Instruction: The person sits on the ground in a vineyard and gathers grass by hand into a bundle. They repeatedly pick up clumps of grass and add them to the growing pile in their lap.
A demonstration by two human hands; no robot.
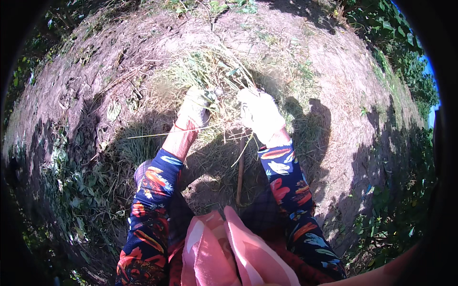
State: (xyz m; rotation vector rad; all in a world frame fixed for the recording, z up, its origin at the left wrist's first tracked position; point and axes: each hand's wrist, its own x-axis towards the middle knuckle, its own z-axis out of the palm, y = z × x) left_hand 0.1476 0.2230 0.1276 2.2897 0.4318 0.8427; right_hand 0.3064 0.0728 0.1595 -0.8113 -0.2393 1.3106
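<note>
My left hand (pixel 196 105), in a white glove, grips one side of a loose bundle of cut grass and weeds (pixel 211 69). Opposite it, my right hand (pixel 260 112), gloved too and washed out by sunlight, closes on the other side of the same bundle. Green and straw-coloured stems fan out beyond both hands, and a few thin stalks hang towards me. A long pale stalk (pixel 152 136) crosses my left wrist. Below the hands, a wooden stick or handle (pixel 241 171) lies in my shadow; its far end is hidden under the grass.
Dry soil (pixel 343 85) strewn with straw surrounds the bundle. More cut grass (pixel 137 141) lies by my left forearm, with wilted leafy weeds (pixel 77 189) at the lower left. Leafy green plants (pixel 390 28) line the right edge. A pink cloth (pixel 211 250) hangs before my body.
</note>
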